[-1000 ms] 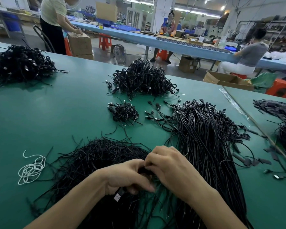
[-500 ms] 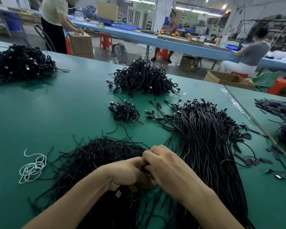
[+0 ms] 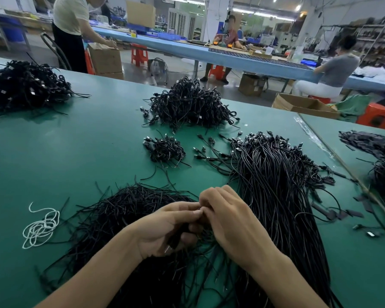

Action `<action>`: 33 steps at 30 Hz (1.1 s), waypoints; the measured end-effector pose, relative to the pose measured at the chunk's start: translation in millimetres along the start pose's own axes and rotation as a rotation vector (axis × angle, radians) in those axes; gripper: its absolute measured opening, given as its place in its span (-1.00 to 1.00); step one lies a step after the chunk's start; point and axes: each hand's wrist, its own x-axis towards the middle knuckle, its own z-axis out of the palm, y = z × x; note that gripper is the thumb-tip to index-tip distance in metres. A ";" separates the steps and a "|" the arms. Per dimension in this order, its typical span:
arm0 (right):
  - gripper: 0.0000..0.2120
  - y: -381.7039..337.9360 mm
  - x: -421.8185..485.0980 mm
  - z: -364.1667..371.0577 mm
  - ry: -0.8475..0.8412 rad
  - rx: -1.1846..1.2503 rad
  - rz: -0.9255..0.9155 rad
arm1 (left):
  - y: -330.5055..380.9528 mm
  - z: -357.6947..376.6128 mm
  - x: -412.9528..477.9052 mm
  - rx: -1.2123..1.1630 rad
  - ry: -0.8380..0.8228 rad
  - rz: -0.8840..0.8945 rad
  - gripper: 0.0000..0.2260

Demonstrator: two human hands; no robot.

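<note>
My left hand and my right hand meet fingertip to fingertip over the near middle of a green table. Between them is a coiled black cable; my left hand's curled fingers grip it and a small white tag shows under the palm. My right hand's fingers curl onto the same cable from the right. Beneath the hands lies a heap of thin black ties. A long bundle of straight black cables runs along the right side of my right hand.
A small pile of coiled cables and a larger one lie beyond the hands; another big pile sits far left. A white string lies at the left. People work at a blue bench behind.
Both hands stayed together over the ties. My left hand has turned so its palm faces more upward, and the white tag has shifted under it.
</note>
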 end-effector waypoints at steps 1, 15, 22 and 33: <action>-0.79 0.1 0.1 0.4 0.035 -0.015 -0.016 | -0.7 -0.2 0.7 -0.039 -0.023 0.016 -0.90; -0.85 7.6 -1.7 0.8 0.025 -0.090 -0.029 | -11.7 24.4 17.2 -0.138 0.220 0.200 -0.80; -0.91 7.1 0.5 -1.8 0.050 -0.003 0.003 | -12.3 27.9 18.3 -0.091 0.267 0.195 -0.85; -0.69 3.6 0.6 7.4 0.360 0.590 0.472 | -11.6 11.5 14.5 0.698 0.443 0.423 -0.82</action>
